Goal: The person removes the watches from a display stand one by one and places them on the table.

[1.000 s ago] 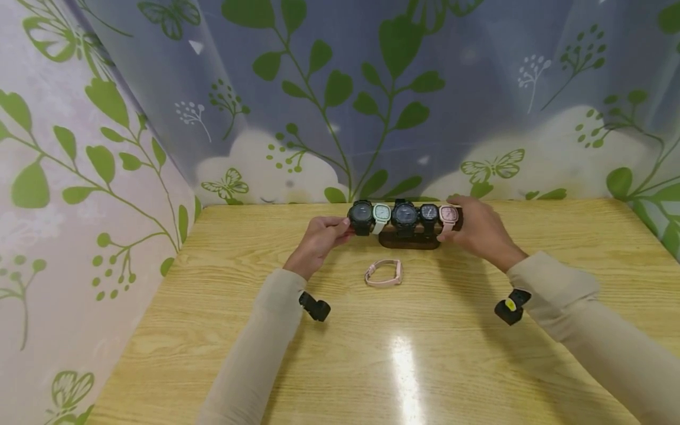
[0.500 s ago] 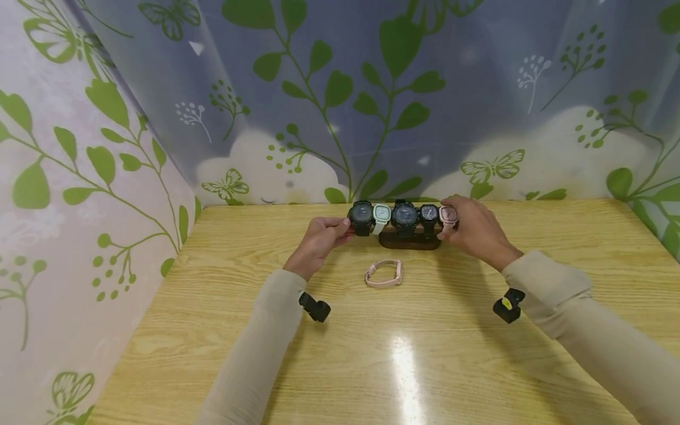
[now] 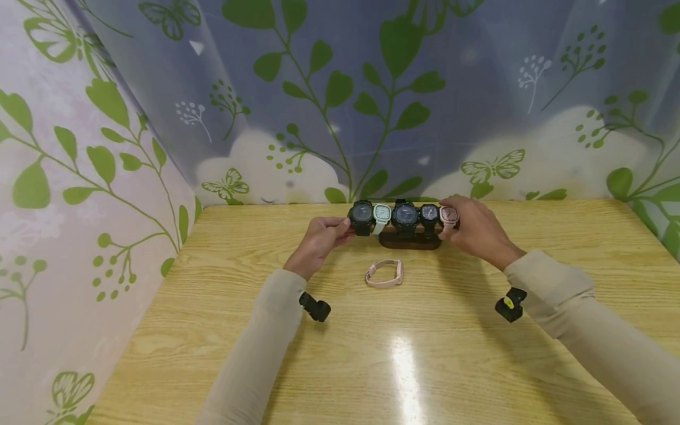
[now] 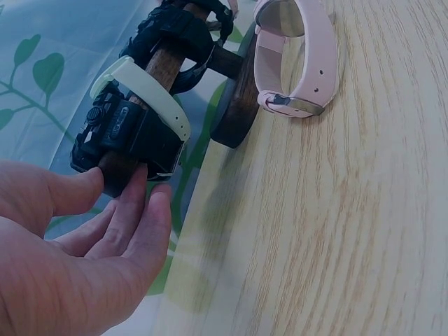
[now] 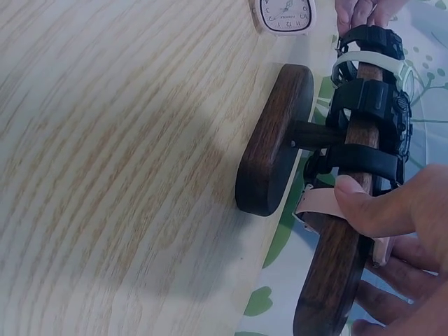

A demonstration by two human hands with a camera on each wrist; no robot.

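A dark wooden T-shaped watch stand (image 3: 408, 241) stands near the table's back edge. Along its bar sit a black watch (image 3: 362, 217) at the left end, a mint watch (image 3: 381, 213), two more black watches and a pink watch (image 3: 448, 217) at the right. My left hand (image 3: 319, 241) pinches the bar's left end between thumb and fingers, beside the first black watch. With my right hand (image 3: 478, 229) I hold the pink watch; in the right wrist view the thumb (image 5: 374, 210) presses its strap against the bar, and the fingers curl behind.
A second pink watch (image 3: 383, 274), its strap buckled in a loop, lies on its side on the wooden table (image 3: 340, 354) in front of the stand. A leaf-patterned curtain (image 3: 297, 118) hangs right behind the table's back edge.
My right hand has shifted slightly left along the bar and now covers the bar's right end in the head view. The left hand and the loose pink watch stay put.
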